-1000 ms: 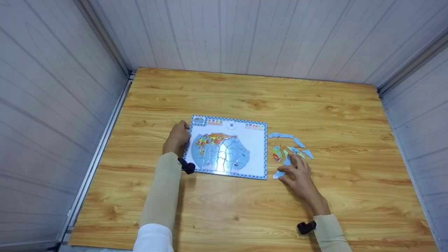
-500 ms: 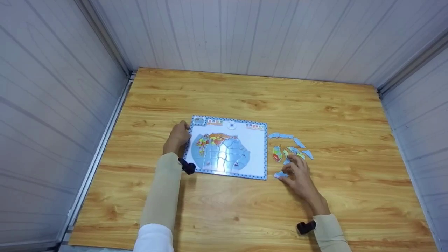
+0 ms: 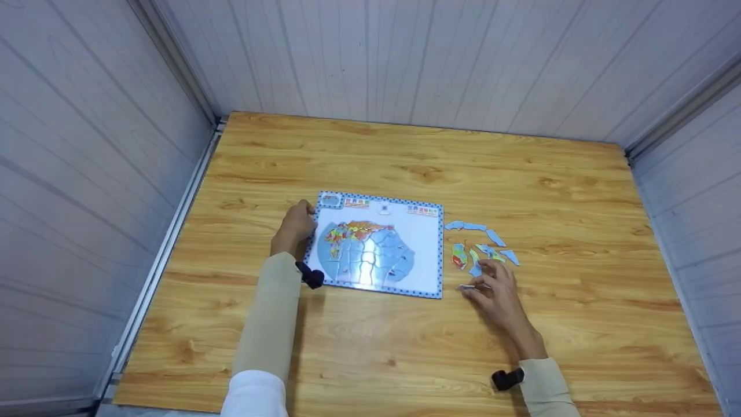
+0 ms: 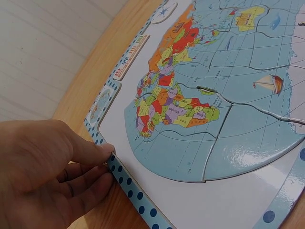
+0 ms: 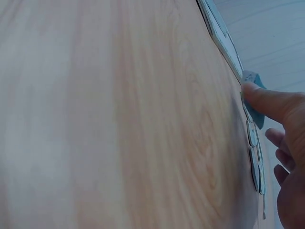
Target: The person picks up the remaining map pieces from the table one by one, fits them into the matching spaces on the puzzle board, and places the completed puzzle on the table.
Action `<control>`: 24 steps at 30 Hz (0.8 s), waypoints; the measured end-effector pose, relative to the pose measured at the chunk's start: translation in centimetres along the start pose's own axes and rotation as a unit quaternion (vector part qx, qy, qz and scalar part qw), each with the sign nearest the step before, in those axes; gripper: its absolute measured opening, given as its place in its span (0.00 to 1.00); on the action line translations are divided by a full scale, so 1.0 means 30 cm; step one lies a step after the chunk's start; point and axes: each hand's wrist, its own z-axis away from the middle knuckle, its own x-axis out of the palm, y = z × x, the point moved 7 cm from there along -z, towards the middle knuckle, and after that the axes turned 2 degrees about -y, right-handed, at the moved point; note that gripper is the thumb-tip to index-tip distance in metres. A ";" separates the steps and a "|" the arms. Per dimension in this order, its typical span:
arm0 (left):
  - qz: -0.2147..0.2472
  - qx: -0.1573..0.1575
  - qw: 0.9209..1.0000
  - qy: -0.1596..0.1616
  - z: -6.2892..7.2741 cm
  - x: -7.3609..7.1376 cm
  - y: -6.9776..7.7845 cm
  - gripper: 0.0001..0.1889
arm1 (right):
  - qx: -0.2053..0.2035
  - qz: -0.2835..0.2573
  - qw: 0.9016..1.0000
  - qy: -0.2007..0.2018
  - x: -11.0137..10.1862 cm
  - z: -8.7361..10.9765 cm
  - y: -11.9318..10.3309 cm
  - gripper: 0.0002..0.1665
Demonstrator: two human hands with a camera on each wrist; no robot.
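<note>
A world-map jigsaw board [image 3: 427, 249] with a blue dotted border lies flat on the table, partly filled with joined pieces. At its left edge my left hand [image 3: 294, 227] grips the border; in the left wrist view the thumb rests on top and the fingers lie against the side. To the right of the board, my right hand [image 3: 502, 298] pinches a blue puzzle piece [image 5: 258, 118] between thumb and fingers. The piece is tilted nearly edge-on in the head view. Just beyond that hand lies a green-and-blue puzzle piece [image 3: 475, 266].
Several loose pieces lie right of the board: a red-and-green piece [image 3: 459, 256], a blue strip [image 3: 466, 225], a short blue piece [image 3: 495, 237] and a pointed blue piece [image 3: 510, 256]. Pale panels [image 3: 382, 63] wall the wooden table [image 3: 370, 353] at the back and sides.
The right fingers have pinched the blue piece and tipped it from flat to nearly edge-on. My left hand and the board stay in place.
</note>
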 end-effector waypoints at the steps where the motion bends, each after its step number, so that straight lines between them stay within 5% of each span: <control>1: 0.002 -0.002 1.000 0.000 -0.001 0.001 -0.001 0.16 | 0.000 -0.001 1.000 0.005 -0.004 -0.001 -0.001 0.06; 12: 0.005 -0.006 1.000 0.004 -0.003 0.002 -0.004 0.16 | -0.034 0.011 0.997 0.063 -0.027 -0.041 -0.039 0.10; 24: 0.011 -0.008 1.000 0.006 0.002 0.001 -0.001 0.16 | -0.033 0.000 0.997 0.069 0.001 -0.093 -0.095 0.05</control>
